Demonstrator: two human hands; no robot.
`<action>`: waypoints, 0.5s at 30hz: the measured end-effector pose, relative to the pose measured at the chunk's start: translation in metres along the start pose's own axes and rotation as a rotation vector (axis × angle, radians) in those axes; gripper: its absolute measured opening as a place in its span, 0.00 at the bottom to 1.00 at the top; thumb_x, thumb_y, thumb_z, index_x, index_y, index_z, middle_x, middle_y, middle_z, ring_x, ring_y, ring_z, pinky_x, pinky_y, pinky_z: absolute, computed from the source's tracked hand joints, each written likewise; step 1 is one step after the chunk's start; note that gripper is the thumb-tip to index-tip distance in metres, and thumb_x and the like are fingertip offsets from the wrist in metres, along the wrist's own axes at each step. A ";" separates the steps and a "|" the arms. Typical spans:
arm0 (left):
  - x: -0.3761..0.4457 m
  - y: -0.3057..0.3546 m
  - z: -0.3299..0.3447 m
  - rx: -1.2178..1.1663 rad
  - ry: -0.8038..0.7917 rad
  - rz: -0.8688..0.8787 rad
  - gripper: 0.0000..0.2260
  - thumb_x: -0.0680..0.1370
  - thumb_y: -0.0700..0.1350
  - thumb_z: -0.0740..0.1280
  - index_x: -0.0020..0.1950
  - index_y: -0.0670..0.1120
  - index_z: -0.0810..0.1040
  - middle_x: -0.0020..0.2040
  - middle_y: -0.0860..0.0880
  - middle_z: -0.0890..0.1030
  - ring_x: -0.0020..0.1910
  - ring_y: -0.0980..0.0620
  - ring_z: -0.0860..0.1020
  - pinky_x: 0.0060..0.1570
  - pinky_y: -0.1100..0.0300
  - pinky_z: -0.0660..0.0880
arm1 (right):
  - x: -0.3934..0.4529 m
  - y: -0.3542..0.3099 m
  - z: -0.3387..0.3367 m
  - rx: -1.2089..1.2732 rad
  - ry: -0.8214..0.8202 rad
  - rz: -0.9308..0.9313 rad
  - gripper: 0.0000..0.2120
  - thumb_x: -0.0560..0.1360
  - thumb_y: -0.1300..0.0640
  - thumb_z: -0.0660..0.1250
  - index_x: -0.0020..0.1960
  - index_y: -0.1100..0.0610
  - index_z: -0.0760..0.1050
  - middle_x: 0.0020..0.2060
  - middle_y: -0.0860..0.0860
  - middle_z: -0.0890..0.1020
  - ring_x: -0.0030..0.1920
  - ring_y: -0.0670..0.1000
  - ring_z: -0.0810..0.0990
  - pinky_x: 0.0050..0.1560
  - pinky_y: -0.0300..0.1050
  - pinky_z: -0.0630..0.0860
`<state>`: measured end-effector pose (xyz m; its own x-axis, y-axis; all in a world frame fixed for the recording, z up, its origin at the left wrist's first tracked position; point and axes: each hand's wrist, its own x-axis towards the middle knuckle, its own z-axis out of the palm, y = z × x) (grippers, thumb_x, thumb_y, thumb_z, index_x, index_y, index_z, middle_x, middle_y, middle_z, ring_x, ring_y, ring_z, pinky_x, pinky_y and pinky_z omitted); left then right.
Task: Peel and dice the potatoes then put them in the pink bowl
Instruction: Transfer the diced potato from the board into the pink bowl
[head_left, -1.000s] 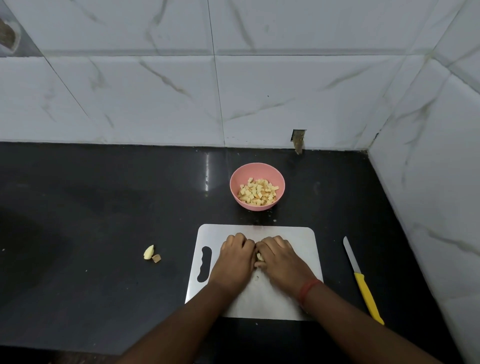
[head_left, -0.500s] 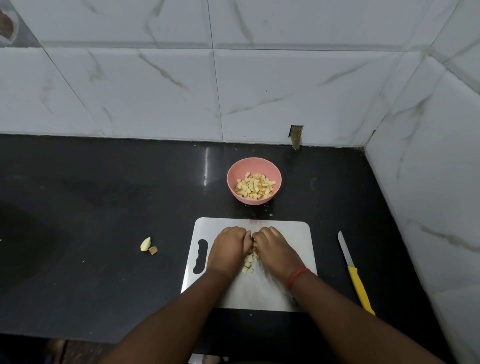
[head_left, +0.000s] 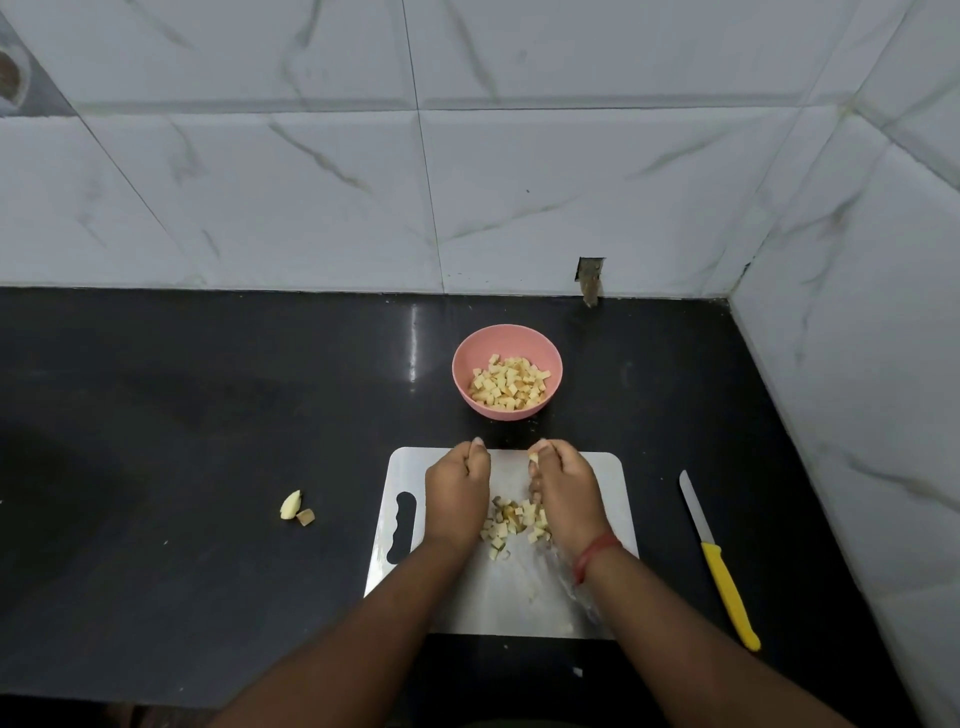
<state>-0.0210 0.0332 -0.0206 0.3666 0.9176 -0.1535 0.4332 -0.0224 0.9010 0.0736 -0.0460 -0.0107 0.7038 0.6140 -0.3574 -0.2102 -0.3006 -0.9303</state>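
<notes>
A pink bowl (head_left: 506, 340) partly filled with potato dice (head_left: 509, 387) stands on the black counter just beyond the white cutting board (head_left: 498, 592). Both my hands hover over the far half of the board, a little apart. My left hand (head_left: 457, 491) is curled into a fist around a scoop of dice that is mostly hidden inside it. My right hand (head_left: 566, 493) is also curled, and a potato cube (head_left: 533, 457) shows at its fingertips. A loose heap of dice (head_left: 511, 522) lies on the board between my wrists.
A yellow-handled knife (head_left: 724, 577) lies on the counter right of the board, blade pointing away. Two potato scraps (head_left: 296, 506) sit left of the board. Tiled walls close off the back and right side.
My hands were pressed together gathering dice on the board. They have now lifted and parted, each closed, leaving a heap of dice uncovered between them.
</notes>
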 end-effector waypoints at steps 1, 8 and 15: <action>0.000 0.003 0.001 -0.045 0.010 -0.016 0.20 0.84 0.46 0.59 0.32 0.45 0.65 0.28 0.51 0.68 0.30 0.56 0.65 0.32 0.60 0.65 | 0.002 -0.001 0.000 0.135 0.004 0.055 0.12 0.82 0.53 0.56 0.49 0.56 0.77 0.35 0.51 0.74 0.33 0.48 0.71 0.34 0.42 0.70; 0.020 0.059 0.006 -0.311 0.070 0.060 0.18 0.83 0.44 0.58 0.33 0.45 0.66 0.30 0.51 0.68 0.30 0.56 0.66 0.31 0.58 0.65 | 0.019 -0.054 0.003 0.837 -0.053 0.183 0.11 0.82 0.55 0.59 0.41 0.55 0.69 0.29 0.49 0.67 0.23 0.43 0.61 0.19 0.36 0.57; 0.092 0.119 0.021 -0.257 0.012 0.067 0.18 0.83 0.55 0.56 0.37 0.47 0.72 0.34 0.53 0.76 0.35 0.52 0.75 0.42 0.52 0.76 | 0.089 -0.125 0.028 0.309 0.084 -0.117 0.09 0.80 0.56 0.60 0.43 0.56 0.73 0.29 0.49 0.74 0.28 0.47 0.72 0.28 0.41 0.68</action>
<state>0.0815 0.1069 0.0645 0.3769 0.9222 -0.0860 0.1839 0.0166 0.9828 0.1436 0.0671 0.0715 0.7863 0.5648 -0.2503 -0.3111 0.0120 -0.9503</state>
